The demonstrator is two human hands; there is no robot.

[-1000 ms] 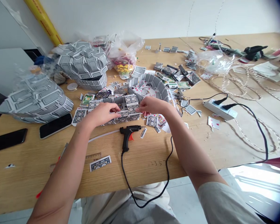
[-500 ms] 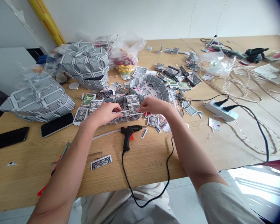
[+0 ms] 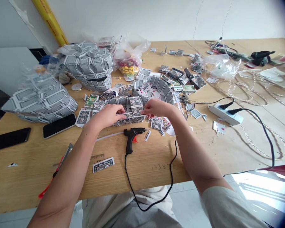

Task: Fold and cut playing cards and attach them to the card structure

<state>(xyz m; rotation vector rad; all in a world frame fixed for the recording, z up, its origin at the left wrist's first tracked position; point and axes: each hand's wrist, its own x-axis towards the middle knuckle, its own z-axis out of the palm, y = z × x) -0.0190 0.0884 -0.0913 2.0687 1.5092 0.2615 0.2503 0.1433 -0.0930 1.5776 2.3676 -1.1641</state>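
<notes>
A box-like structure built of playing cards, with dark patterned backs outward, sits between my hands. My left hand grips its near wall, thumb outside and fingers over the rim. At its right end, my right hand is closed with thumb and forefinger pinched against the card edge; the other fingers curl under. Just in front lies a black glue gun with an orange trigger, its nozzle pointing right and a glue stick in its back. A single playing card rests nearer the table edge. Behind stands a round card tray holding loose cards.
Two large card-built baskets stand at left, beside two phones. A red utility knife lies by my left forearm. At right are a power strip and coiled rope. The glue gun's cord loops over the table edge.
Both hands keep the same hold on the card box. The whole view has shifted very slightly; nothing else has visibly moved.
</notes>
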